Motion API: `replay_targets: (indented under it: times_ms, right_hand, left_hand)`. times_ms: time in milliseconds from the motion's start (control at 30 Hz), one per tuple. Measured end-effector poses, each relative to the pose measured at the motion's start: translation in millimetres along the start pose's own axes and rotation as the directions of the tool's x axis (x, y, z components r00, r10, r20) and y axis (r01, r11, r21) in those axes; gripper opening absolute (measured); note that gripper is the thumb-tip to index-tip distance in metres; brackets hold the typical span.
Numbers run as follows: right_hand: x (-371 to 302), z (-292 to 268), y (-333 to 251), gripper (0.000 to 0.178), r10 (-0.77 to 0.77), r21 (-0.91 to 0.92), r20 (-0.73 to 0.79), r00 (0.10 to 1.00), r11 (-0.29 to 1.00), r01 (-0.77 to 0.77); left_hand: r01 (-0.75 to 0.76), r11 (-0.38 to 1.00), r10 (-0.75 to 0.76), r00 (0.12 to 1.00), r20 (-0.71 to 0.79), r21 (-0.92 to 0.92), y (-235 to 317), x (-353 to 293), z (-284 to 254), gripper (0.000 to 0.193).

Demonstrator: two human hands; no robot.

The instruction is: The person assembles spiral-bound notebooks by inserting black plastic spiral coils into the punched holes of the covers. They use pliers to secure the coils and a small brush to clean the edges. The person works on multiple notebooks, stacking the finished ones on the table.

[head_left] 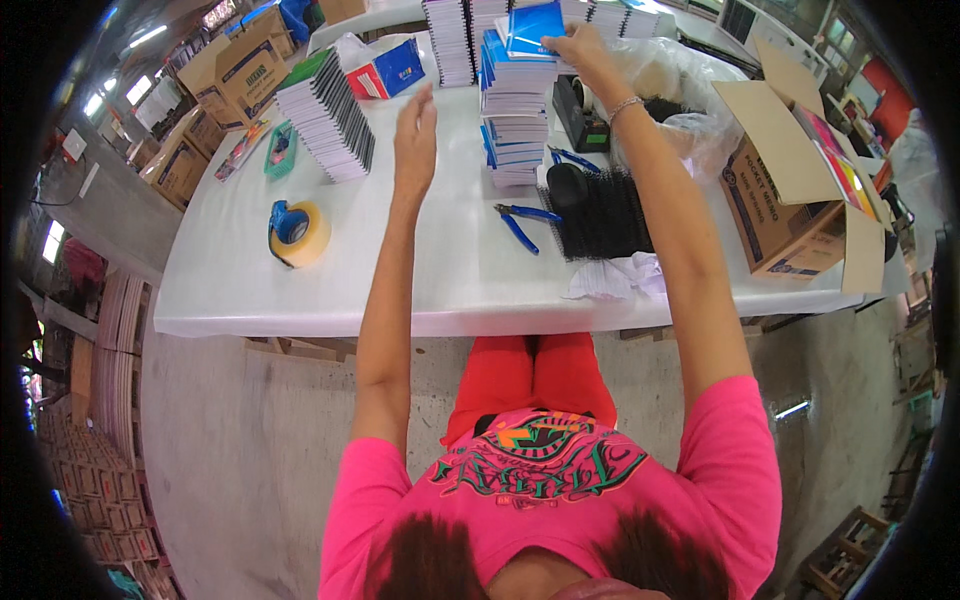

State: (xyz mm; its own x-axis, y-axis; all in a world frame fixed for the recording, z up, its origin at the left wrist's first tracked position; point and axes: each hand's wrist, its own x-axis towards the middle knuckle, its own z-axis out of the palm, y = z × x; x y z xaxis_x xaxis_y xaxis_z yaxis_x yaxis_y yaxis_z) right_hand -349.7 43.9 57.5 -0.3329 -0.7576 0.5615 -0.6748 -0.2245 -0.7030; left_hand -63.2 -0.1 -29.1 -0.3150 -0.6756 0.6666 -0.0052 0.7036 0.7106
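A tall stack of small blue-covered notebooks point(515, 110) stands at the far middle of the table. At its top, my right hand point(583, 50) pinches the right edge of a blue notebook point(535, 28). My left hand point(415, 135) is raised over the table left of that stack, fingers stretched out and nothing in them. To its left leans a stack of spiral notebooks point(328, 115) with a green cover on top. Behind them lies a red and blue pack point(385, 70). More spiral-bound stacks point(450, 40) stand at the back.
Blue-handled cutters point(520, 225) lie beside a pile of black wire spirals point(600, 220). A tape roll point(300, 233) sits at left, near a green tray point(281, 150). An open carton point(785, 210) stands at right, before clear plastic bags point(690, 90). The white table's point(450, 310) edge is close to me.
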Motion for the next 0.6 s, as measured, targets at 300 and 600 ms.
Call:
replay_targets:
  times_ms: [300, 600]
  right_hand:
    - [-180, 48, -110, 0.039, -0.011, 0.603, 0.042, 0.999, 0.797, -0.017]
    - [-262, -76, 69, 0.041, 0.248, -0.683, -0.574, 0.78, 0.38, -0.624]
  left_hand:
    - [0.094, 0.938, -0.078, 0.995, 0.062, -0.333, 123, -39, -13, 0.051]
    - [-0.177, 0.842, -0.116, 0.862, 0.493, 0.509, 93, -123, -57, 0.029]
